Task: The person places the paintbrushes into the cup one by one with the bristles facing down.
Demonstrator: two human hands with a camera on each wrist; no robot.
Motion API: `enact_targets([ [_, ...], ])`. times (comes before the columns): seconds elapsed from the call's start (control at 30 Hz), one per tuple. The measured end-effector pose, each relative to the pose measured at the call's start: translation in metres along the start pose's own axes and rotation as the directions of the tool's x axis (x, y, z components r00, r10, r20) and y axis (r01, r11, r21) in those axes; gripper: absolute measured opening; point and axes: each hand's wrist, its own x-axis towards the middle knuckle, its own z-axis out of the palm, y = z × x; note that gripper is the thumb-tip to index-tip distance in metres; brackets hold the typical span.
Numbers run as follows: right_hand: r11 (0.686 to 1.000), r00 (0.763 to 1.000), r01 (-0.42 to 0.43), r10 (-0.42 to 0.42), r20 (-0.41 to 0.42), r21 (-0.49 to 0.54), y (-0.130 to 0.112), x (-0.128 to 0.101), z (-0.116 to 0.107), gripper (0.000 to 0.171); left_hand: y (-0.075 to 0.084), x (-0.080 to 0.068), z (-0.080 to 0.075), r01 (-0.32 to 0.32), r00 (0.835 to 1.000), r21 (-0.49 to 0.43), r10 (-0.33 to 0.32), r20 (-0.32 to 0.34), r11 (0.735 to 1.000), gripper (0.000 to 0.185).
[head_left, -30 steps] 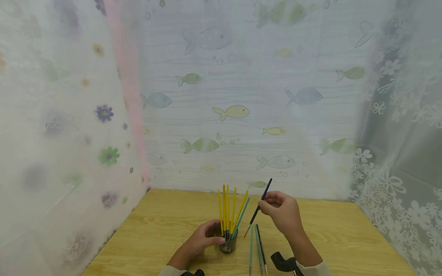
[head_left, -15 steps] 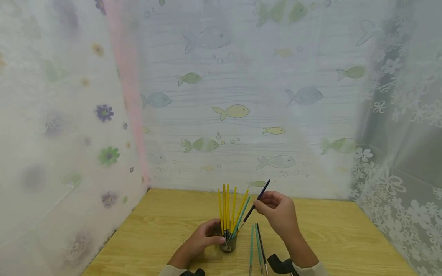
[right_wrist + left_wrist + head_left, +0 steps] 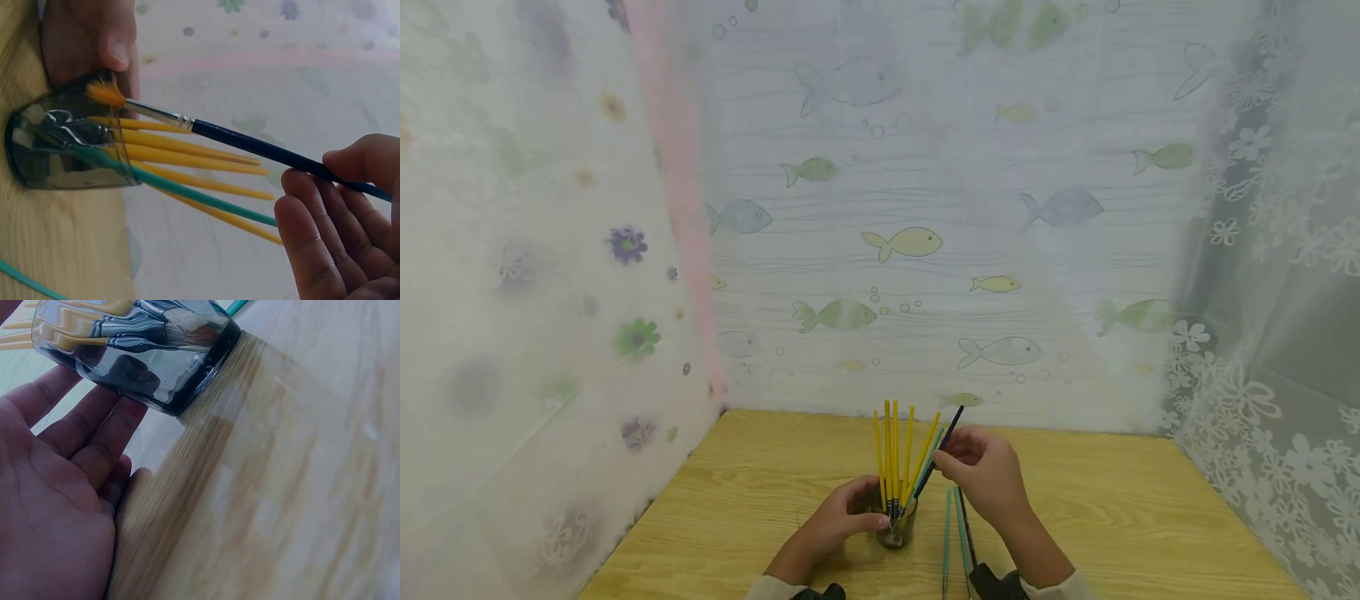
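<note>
A small glass cup (image 3: 897,532) stands on the wooden table (image 3: 760,492) with several yellow brushes (image 3: 891,454) and one teal brush upright in it. My left hand (image 3: 859,515) holds the cup, fingers curled round its left side, thumb (image 3: 114,45) at the rim. My right hand (image 3: 958,460) pinches a dark blue brush (image 3: 942,446) by its handle, slanted bristles-down. In the right wrist view the brush's orange bristle tip (image 3: 103,94) is at the cup's mouth (image 3: 62,147). The left wrist view shows the cup's base (image 3: 144,356) beside my fingers (image 3: 81,437).
Two teal brushes and a black brush (image 3: 958,542) lie side by side on the table just right of the cup, under my right wrist. Sheer curtains with fish and flower prints (image 3: 910,242) close in the table on three sides.
My right hand has moved left and down with the dark blue brush, bringing its bristle end from beside the cup to the cup's mouth. The left hand and cup have stayed still.
</note>
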Motion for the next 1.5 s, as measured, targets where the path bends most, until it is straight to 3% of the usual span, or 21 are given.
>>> enact_targets([
  [0.6,0.997,0.997,-0.055,0.052,0.051,0.049,0.006,0.002,0.006,0.019,0.002,-0.001,0.001,-0.004,1.0,-0.042,0.005,0.012,0.999,0.053],
  [0.87,0.997,0.998,-0.058,0.057,0.023,0.044,0.01,0.002,0.011,0.017,0.002,-0.001,0.001,0.0,1.0,-0.035,0.0,-0.008,0.999,0.054],
  [1.17,0.999,0.996,-0.052,0.052,-0.074,-0.004,0.017,0.002,0.011,0.017,0.002,-0.002,0.001,0.003,1.0,-0.034,-0.003,-0.003,0.999,0.054],
  [1.3,0.998,0.998,-0.064,0.064,0.006,0.006,0.02,0.002,0.013,0.018,0.001,-0.001,0.001,0.011,1.0,-0.032,-0.011,-0.007,0.999,0.054],
  [1.5,0.995,0.985,-0.04,0.055,0.164,-0.093,0.027,0.002,0.016,0.016,0.001,-0.001,0.0,0.028,1.0,-0.044,-0.028,-0.002,0.999,0.055],
])
